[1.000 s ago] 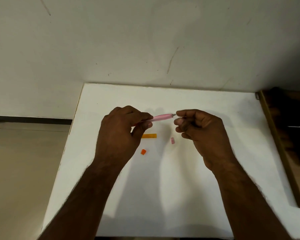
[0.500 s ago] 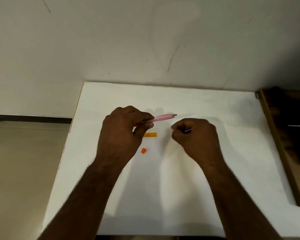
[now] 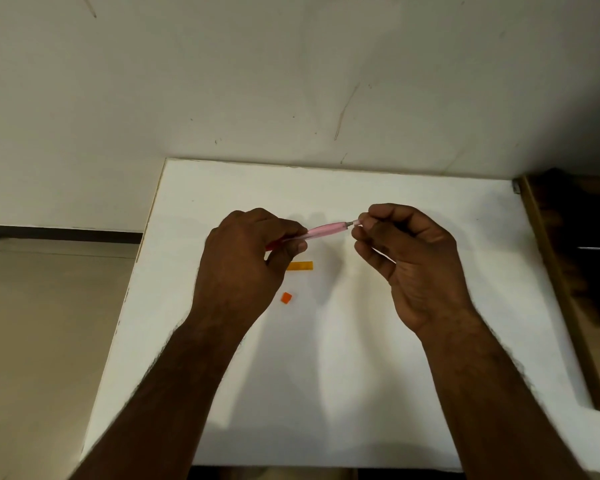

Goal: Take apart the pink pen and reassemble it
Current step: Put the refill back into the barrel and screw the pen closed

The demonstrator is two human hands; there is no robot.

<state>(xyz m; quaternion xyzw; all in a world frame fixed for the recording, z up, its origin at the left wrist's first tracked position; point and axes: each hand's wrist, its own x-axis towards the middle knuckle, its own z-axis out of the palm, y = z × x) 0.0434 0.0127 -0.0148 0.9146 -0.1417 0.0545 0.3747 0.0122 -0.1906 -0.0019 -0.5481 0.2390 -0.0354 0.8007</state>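
Note:
My left hand (image 3: 243, 261) is closed around the rear of the pink pen (image 3: 326, 230), held level above the white table (image 3: 326, 393) with its metal-tipped front end pointing right. My right hand (image 3: 416, 258) pinches a small pink piece (image 3: 360, 222) between thumb and forefinger, right against the pen's front end. Whether the piece is seated on the pen I cannot tell. A red bit of the pen shows under my left fingers.
An orange strip (image 3: 300, 266) and a small orange piece (image 3: 286, 297) lie on the table just below the pen. A wooden frame (image 3: 551, 271) borders the table's right side. The wall stands behind the table, and the floor drops off to the left.
My right hand dropped to the table, picked up the small pink piece that lay there, and rose back to the pen's front end. My left hand kept the pen nearly still.

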